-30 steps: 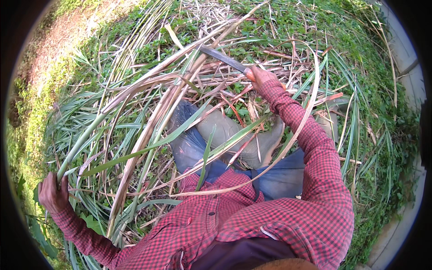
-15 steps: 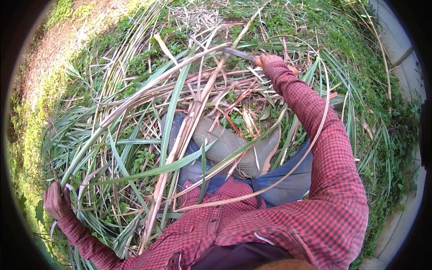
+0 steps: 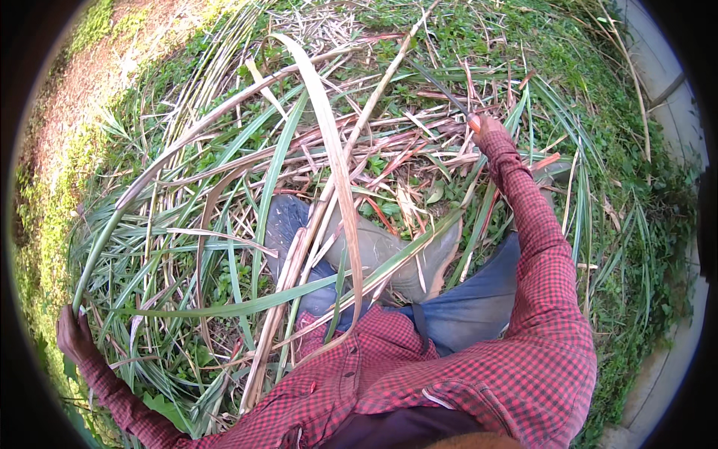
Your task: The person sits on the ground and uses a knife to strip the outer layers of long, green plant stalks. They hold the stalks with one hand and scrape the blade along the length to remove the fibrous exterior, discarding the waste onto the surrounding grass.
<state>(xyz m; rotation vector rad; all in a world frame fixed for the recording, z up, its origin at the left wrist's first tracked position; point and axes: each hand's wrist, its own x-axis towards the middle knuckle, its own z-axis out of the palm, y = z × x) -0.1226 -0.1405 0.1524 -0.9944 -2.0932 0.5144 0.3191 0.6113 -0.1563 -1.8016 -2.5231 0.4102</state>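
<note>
Bright daylight, pale glare on the upper-left ground, fisheye bending, black corners.

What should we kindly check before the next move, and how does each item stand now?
1. Left hand grips the stalk at its near end: ok.
2. Right hand holds the knife by its orange handle: ok.
3. Left hand well away from the blade: ok, they are on opposite sides of the view.
4. Boot apart from the blade: ok.
5. View of the boot unobstructed: not ok, a dry leaf hangs in front of part of it.
6. Blade sharp: cannot tell.
</note>
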